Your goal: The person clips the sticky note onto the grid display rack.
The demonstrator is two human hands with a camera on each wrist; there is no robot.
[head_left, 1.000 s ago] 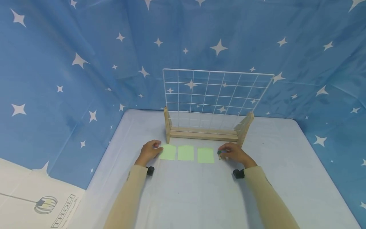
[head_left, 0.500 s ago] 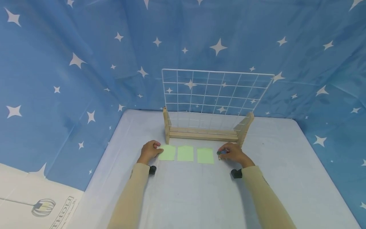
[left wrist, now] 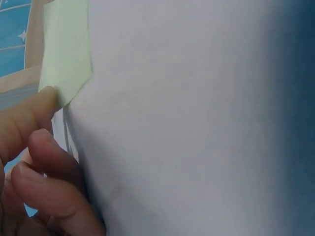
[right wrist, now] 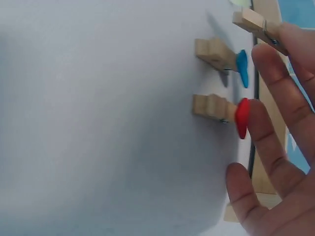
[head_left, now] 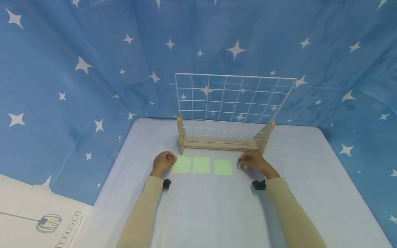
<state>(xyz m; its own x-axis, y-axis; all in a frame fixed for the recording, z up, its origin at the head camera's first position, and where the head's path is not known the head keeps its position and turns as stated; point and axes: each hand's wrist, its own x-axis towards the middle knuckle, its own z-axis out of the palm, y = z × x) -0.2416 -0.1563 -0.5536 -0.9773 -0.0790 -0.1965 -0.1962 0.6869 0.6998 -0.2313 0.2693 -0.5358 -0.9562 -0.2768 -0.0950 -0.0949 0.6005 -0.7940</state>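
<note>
Three pale green sticky notes lie in a row on the white table: a left note (head_left: 181, 166), a middle note (head_left: 201, 165) and a right note (head_left: 222, 167). My left hand (head_left: 162, 164) rests by the left note, its thumb (left wrist: 47, 101) touching that note's corner while the other fingers curl loosely. To the right of the row, my right hand (head_left: 255, 163) pinches a wooden clothespin (right wrist: 252, 22), with a bit of green showing in the head view. Beneath the right fingers sit a blue-ended clothespin (right wrist: 214, 53) and a red-ended clothespin (right wrist: 212, 107), mostly hidden in the head view.
Behind the notes stands a white wire grid rack (head_left: 235, 76) on a wooden base (head_left: 221, 146). A blue curtain (head_left: 105, 41) with white stars surrounds the back and sides of the table (head_left: 204, 217).
My right hand has gripped the clothespin and raised it slightly. The blue end beside its fingers has gone out of sight in the head view. My left hand has barely moved.
</note>
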